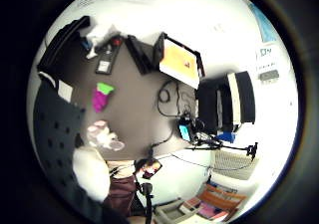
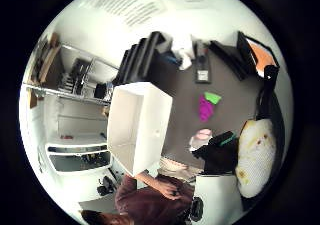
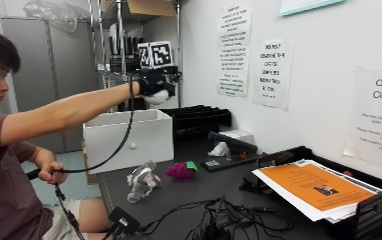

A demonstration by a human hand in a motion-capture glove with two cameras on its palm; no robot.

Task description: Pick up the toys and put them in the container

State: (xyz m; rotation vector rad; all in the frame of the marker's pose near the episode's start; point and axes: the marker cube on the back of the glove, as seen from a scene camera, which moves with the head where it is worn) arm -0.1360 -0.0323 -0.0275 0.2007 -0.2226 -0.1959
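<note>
Above the open white plastic container [image 3: 128, 137], the black-gloved right hand [image 3: 152, 85] is raised at arm's length, and its fingers appear curled round a white, cream-stained soft toy [image 3: 156, 97] that bulges out beneath the palm. In the thumb-side palm view the same white plush [image 2: 256, 155] sits right against the palm, and the container's empty mouth [image 2: 135, 127] lies below and to one side of the fingers, not squarely under them. I judge this to be the carrying step: one toy is held and on its way to the box, not yet let go.

Well below the fingers, on the dark counter [image 3: 197, 192], two toys are left: a small grey and white robot-dog figure [image 3: 141, 181] standing near the container's front corner, and a magenta berry-shaped toy with a green leaf [image 3: 181, 170] just beyond it, near but apart from it.

The next move calls for bringing the fingers over the middle of the container's opening, lowering a little and letting the plush drop inside; after that the hand must come down to the counter for the dog figure or the berry toy
</note>
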